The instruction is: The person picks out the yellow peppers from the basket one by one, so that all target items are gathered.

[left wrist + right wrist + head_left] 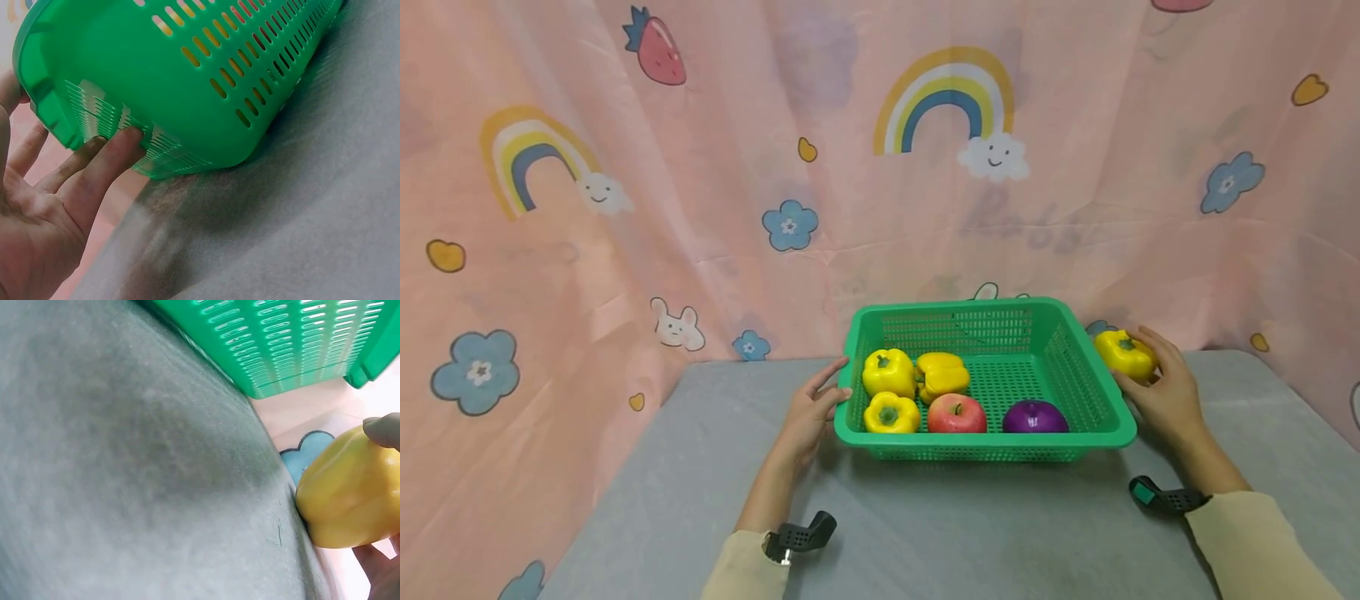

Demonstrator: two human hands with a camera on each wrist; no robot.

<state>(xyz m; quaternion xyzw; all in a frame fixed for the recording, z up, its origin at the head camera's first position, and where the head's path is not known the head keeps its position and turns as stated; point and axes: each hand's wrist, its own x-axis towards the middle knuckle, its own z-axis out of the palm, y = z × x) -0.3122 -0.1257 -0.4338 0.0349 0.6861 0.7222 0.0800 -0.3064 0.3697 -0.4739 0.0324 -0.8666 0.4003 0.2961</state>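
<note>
A green plastic basket [985, 440] stands on the grey-covered table. My left hand [808, 412] grips its left rim, the thumb at the rim and fingers [109, 159] against the outer slotted wall. To the right of the basket, my right hand [1172, 392] holds a yellow bell pepper [1126, 356] between thumb and fingers. In the right wrist view this pepper [350, 494] is close to the tabletop; whether it touches, I cannot tell. Inside the basket several yellow bell peppers [889, 373] sit at the left, with a red apple [957, 414] and a purple onion [1035, 417] along the front.
A pink curtain [715, 167] printed with rainbows, flowers and rabbits hangs behind the table. The grey tablecloth [970, 533] spreads in front of the basket and to both sides. Each wrist carries a black strap mount [805, 533].
</note>
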